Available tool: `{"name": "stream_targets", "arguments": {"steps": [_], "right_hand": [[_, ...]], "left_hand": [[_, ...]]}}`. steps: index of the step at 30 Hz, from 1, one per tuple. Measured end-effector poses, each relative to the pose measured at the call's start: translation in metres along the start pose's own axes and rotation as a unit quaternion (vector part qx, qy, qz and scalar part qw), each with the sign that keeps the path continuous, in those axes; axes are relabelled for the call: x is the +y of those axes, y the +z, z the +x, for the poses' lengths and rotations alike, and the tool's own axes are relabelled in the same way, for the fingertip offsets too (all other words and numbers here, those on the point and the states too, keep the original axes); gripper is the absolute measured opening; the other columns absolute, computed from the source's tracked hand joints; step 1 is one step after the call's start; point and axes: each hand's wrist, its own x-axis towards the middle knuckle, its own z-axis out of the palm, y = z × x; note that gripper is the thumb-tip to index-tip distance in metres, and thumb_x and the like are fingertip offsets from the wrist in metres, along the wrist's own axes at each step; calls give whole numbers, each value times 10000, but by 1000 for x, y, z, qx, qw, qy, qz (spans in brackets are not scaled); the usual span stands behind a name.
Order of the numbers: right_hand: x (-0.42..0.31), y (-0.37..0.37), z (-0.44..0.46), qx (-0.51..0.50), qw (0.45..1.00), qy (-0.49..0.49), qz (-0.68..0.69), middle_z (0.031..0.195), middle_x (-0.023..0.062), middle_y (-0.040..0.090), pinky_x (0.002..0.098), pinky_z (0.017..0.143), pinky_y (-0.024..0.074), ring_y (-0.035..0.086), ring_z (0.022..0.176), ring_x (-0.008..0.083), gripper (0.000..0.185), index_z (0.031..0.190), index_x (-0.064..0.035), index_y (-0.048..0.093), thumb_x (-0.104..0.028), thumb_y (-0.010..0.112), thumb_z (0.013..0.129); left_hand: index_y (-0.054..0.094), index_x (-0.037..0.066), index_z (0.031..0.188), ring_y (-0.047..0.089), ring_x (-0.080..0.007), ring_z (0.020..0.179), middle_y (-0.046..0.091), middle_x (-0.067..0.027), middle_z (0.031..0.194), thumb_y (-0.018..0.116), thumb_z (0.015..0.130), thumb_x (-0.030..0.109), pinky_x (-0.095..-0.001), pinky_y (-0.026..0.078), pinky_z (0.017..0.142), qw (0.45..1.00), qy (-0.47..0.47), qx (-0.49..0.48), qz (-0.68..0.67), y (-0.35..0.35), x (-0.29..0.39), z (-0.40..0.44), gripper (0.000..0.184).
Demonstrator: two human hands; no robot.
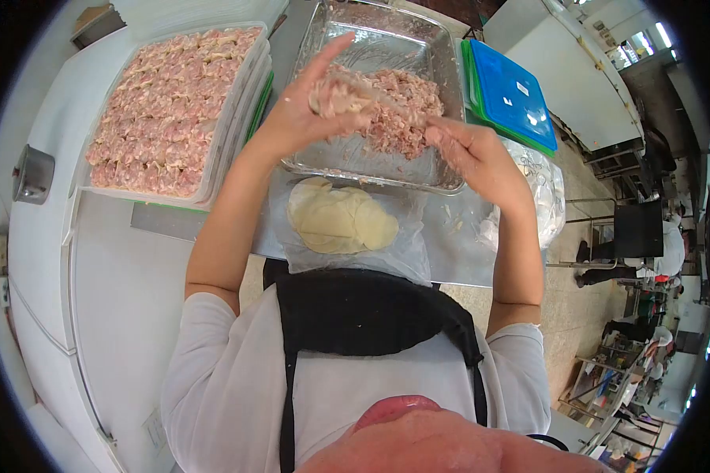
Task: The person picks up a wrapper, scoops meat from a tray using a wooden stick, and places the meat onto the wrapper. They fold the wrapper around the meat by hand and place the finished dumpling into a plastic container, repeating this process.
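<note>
My left hand [296, 118] is raised over the near left part of a metal tray, its thumb and index finger spread around a dumpling wrapper with meat filling [343, 98] in the palm. My right hand [481, 162] is closed on a thin stick-like tool [406, 114], which points toward the wrapper; motion blurs it, and its exact kind does not show. Pink minced meat [402, 87] lies in the metal tray [442, 169] below both hands. Nearer my body, a stack of round pale dumpling wrappers [339, 217] rests on a clear plastic bag [406, 256].
On the left, stacked plastic trays [237, 126] hold rows of filled dumplings [173, 110]. Blue and green lids [513, 91] lie at the right, above a white plastic bag [548, 193]. A small metal pot [34, 175] stands far left. People work in the background at right.
</note>
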Motion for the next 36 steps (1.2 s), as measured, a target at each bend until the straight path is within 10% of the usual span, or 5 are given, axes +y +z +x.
{"name": "stream_targets", "arguments": {"steps": [5, 17, 18, 26, 36], "right_hand": [[-3, 10, -18, -5, 995, -87, -56, 1054, 202, 677, 328, 827, 495, 662, 925, 278, 332, 1137, 36, 625, -235, 591, 948], [111, 50, 1, 151, 963, -177, -137, 922, 152, 669, 418, 749, 512, 637, 859, 352, 280, 1183, -133, 641, -219, 591, 921], [99, 31, -6, 20, 923, 60, -379, 870, 134, 658, 423, 728, 510, 636, 852, 346, 271, 1175, -170, 651, -260, 572, 932], [68, -8, -33, 90, 996, 25, -7, 1071, 163, 672, 393, 809, 516, 653, 942, 327, 232, 1095, -94, 682, -219, 580, 928], [26, 10, -13, 68, 976, -73, -192, 991, 133, 680, 401, 718, 518, 645, 852, 344, 259, 1126, -97, 668, -235, 601, 918]], "left_hand": [[642, 31, 1093, 625, -170, 956, 627, -73, 1159, 802, 739, 154, -319, 482, 922, 948, -32, -229, 218, -9, 12, 11, 407], [605, 48, 1188, 626, -210, 930, 662, -130, 993, 806, 713, 374, -361, 520, 756, 911, -246, -131, 305, 2, -39, 18, 611], [605, 48, 1188, 626, -210, 930, 662, -130, 993, 806, 713, 374, -361, 520, 756, 911, -244, -131, 306, 2, -36, 18, 611], [569, 64, 1192, 604, -161, 923, 641, -50, 1004, 813, 734, 172, -334, 476, 884, 949, 36, -148, 276, 7, 5, 14, 530], [595, -4, 1024, 589, -106, 832, 605, -53, 946, 811, 761, 190, -287, 506, 707, 949, -106, -171, 243, -8, -18, 13, 392]]}}
